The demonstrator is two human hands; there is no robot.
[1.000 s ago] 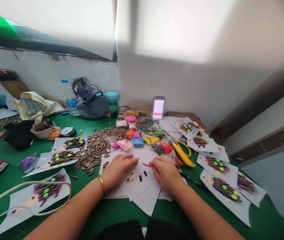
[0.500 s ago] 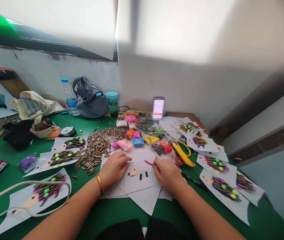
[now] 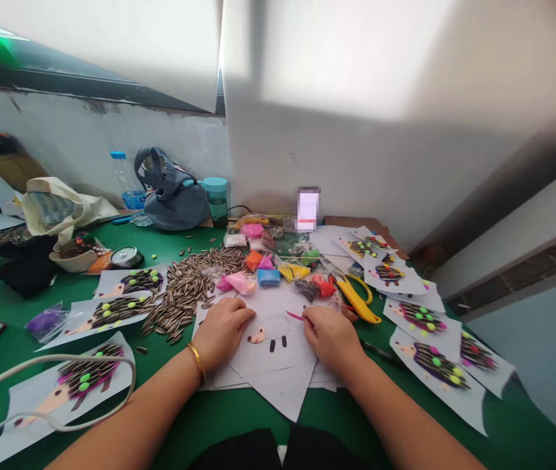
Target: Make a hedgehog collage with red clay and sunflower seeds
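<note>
My right hand (image 3: 331, 336) is closed on a thin pink pointed clay tool (image 3: 294, 315), whose tip reaches out left over the drawing. Under it lies a white sheet (image 3: 263, 363) with a hedgehog picture (image 3: 277, 328): a peach clay face, two black feet and a dotted, uncovered body outline. On the sheet's left side rests my left hand (image 3: 224, 329), its fingers stretched toward the drawing and touching the paper; no object shows in it. More sheets are stacked underneath. Just beyond my hands are bagged coloured clay lumps, including a blue one (image 3: 269, 277) and a pink one (image 3: 239, 283).
Sunflower seeds (image 3: 185, 287) are heaped behind my left hand. Yellow-handled scissors (image 3: 359, 300) lie behind my right hand. Seed-covered hedgehog sheets (image 3: 438, 372) line both sides. A white cable (image 3: 131, 375) loops at left. A bag (image 3: 175, 202), a cup (image 3: 217, 202) and a phone (image 3: 308, 210) stand at the back.
My left fingers have drawn in slightly at the sheet's edge. The pink tool, still in my right hand, has shifted a little right of the drawing. The view has turned slightly right.
</note>
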